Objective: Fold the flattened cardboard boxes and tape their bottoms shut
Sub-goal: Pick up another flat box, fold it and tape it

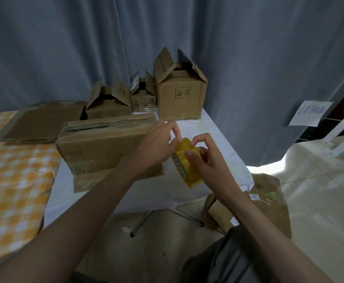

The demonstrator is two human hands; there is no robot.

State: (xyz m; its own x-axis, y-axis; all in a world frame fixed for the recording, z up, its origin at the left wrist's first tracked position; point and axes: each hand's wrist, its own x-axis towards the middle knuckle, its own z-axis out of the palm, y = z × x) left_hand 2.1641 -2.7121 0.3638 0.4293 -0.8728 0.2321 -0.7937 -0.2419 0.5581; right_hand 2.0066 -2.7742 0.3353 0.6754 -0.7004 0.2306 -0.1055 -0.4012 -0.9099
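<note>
My right hand [202, 158] grips a yellow roll of tape [187, 170] held above the white table's [214, 139] near right part. My left hand [159, 144] pinches at the top edge of the roll with thumb and fingertips. Just left of the hands stands a folded cardboard box [99, 148], bottom side up, its flaps closed with an untidy seam along the top. Three erected boxes with open top flaps stand at the table's far edge: a large one [180, 99], a small one [143, 101] and a medium one [108, 107].
A flattened cardboard sheet [42, 123] lies at the back left, partly on an orange checked tablecloth [14, 180]. More flattened cardboard [265, 201] leans on the floor at the right. A blue curtain hangs behind; a paper note [310, 113] is pinned to it.
</note>
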